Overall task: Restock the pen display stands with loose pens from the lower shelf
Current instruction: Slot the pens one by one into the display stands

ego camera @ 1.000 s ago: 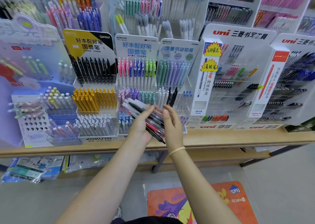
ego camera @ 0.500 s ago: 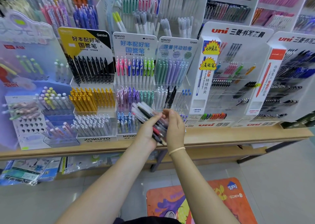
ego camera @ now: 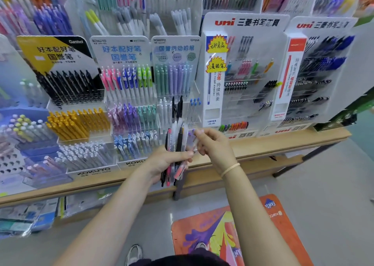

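While gripped, pens [ego camera: 175, 144] amid left fingers [ego camera: 183, 155]

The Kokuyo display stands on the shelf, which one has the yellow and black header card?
The leftmost Kokuyo stand, marked Gambol, holding black pens above yellow ones. The two stands to its right have pale blue header cards.

A bundle of loose slim plastic pens [ego camera: 175, 144], black, pink, red and clear-barrelled, stands roughly upright in front of the stands, its tips fanning a little at the top. A pale clear-bodied pen [ego camera: 193, 139] sits at the bundle's right edge, tilted slightly. Behind, the tiered clear acrylic Kokuyo pen display stands [ego camera: 129, 107] hold rows of coloured pens, and the white Uni display stands [ego camera: 242, 79] have several sparsely filled tiers.
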Motion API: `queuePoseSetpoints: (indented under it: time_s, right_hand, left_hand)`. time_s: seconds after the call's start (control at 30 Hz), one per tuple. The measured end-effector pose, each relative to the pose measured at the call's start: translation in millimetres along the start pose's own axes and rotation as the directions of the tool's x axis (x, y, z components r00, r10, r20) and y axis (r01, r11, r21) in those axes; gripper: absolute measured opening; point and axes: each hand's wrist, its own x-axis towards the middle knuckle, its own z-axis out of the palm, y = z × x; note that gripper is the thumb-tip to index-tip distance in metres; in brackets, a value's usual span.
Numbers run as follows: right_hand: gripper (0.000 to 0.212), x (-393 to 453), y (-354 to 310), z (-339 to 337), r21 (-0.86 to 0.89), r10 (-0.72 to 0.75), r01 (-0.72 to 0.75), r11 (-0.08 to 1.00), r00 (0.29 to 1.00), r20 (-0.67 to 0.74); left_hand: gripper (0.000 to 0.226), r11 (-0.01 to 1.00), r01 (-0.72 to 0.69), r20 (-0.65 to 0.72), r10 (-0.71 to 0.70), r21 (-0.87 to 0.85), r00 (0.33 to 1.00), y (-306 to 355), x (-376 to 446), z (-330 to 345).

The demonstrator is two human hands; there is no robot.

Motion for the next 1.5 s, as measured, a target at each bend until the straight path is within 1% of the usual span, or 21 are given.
queuePoseSetpoints:
  time_s: [0.1,0.17,0.27,0.37,0.4,0.47,0.53,0.57,0.63,0.7,0.73,0.87,0.93,1.0,1.1,1.17,1.23,1.3,1.37,1.43,1.5]
  right_hand:
    - [0.02,-0.4,-2.4,-34.5,0.058,-0.027,0.033,0.998,0.993,-0.113]
    - [0.016,0.6,-3.9,-61.2,0.106,-0.039,0.061,0.993,0.98,-0.197]
    - [0.015,7.2,-4.8,-96.8,0.194,-0.022,0.072,0.978,0.969,-0.246]
    - [0.019,12.4,-3.1,-114.2,0.248,0.026,0.017,0.969,0.985,-0.17]
    - [0.021,12.7,-1.7,-115.8,0.252,0.042,-0.011,0.968,0.992,-0.12]
    - [0.02,12.0,3.7,-117.7,0.235,0.064,-0.059,0.97,0.998,-0.013]
    - [0.014,11.1,11.2,-120.0,0.156,0.082,-0.094,0.983,0.993,0.082]
    - [0.012,12.3,15.2,-123.2,0.102,0.09,-0.104,0.989,0.986,0.137]
    - [0.011,12.7,21.3,-125.4,-0.007,0.097,-0.098,0.995,0.963,0.251]
    - [0.017,13.8,24.7,-127.5,-0.076,0.111,-0.09,0.993,0.934,0.339]
    - [0.018,13.7,24.8,-127.3,-0.097,0.123,-0.093,0.991,0.924,0.363]
    - [0.013,14.2,24.9,-123.2,-0.152,0.185,-0.131,0.98,0.884,0.43]
    - [0.018,17.6,23.2,-118.8,-0.17,0.188,-0.126,0.977,0.885,0.426]
    - [0.021,24.0,19.8,-111.1,-0.19,0.166,-0.1,0.977,0.913,0.372]
    - [0.019,33.9,12.4,-93.0,-0.137,0.12,-0.086,0.987,0.956,0.267]
    - [0.016,39.2,6.1,-76.1,-0.127,0.079,-0.048,0.991,0.964,0.255]
    - [0.017,44.4,1.0,-56.2,-0.141,0.059,-0.021,0.99,0.961,0.27]
    - [0.016,50.0,-1.4,-34.3,-0.15,0.075,-0.036,0.988,0.962,0.262]
    - [0.02,56.8,-1.1,-10.5,-0.141,0.086,-0.052,0.989,0.965,0.248]
    - [0.021,60.3,-3.2,15.6,-0.096,0.093,-0.072,0.993,0.966,0.241]
    - [0.02,64.1,-8.1,42.3,-0.029,0.118,-0.114,0.993,0.962,0.245]
  left_hand:
    - [0.012,0.998,0.025,-0.03,-0.027,-0.062,0.999,-7.1,10.2,26.0]
    - [0.012,0.991,0.047,-0.061,-0.054,-0.125,0.997,-13.3,15.5,43.3]
    - [0.022,0.962,0.047,-0.184,-0.099,-0.27,0.978,-21.6,26.4,70.4]
    - [0.034,0.913,0.001,-0.33,-0.148,-0.408,0.932,-23.2,44.4,91.6]
    - [0.035,0.903,-0.011,-0.359,-0.159,-0.429,0.92,-23.3,51.1,96.8]
    - [0.028,0.891,-0.031,-0.381,-0.162,-0.452,0.91,-20.5,61.2,108.6]
    - [0.028,0.895,-0.034,-0.391,-0.159,-0.444,0.907,-16.7,68.2,118.2]
    - [0.033,0.899,-0.038,-0.395,-0.154,-0.437,0.906,-15.7,72.6,121.9]
    - [0.05,0.903,-0.048,-0.393,-0.138,-0.428,0.909,-14.1,73.9,122.8]
    - [0.067,0.919,-0.045,-0.399,-0.126,-0.391,0.908,-13.0,73.9,122.1]
    - [0.067,0.924,-0.048,-0.402,-0.117,-0.378,0.908,-12.2,73.0,121.8]
    - [0.043,0.921,-0.088,-0.414,-0.084,-0.381,0.906,-13.2,70.7,118.1]
    - [0.036,0.928,-0.098,-0.419,-0.067,-0.36,0.905,-13.3,66.6,112.7]
    - [0.038,0.95,-0.074,-0.404,-0.057,-0.303,0.913,-12.9,62.4,102.7]
    - [0.04,0.975,-0.074,-0.365,-0.008,-0.209,0.931,-13.4,54.8,80.4]
    - [0.038,0.985,-0.081,-0.31,0.03,-0.153,0.95,-12.3,49.8,65.0]
    - [0.025,0.992,-0.074,-0.267,0.043,-0.106,0.963,-9.7,46.5,48.1]
    - [0.014,0.994,-0.061,-0.243,0.037,-0.092,0.969,-6.1,43.3,26.9]
    - [0.019,0.996,-0.067,-0.241,0.051,-0.06,0.969,-1.9,41.0,-0.4]
    - [0.032,0.997,-0.074,-0.236,0.065,-0.03,0.97,6.7,37.3,-28.1]
    - [0.034,0.996,-0.074,-0.22,0.061,-0.054,0.974,13.9,37.9,-56.0]
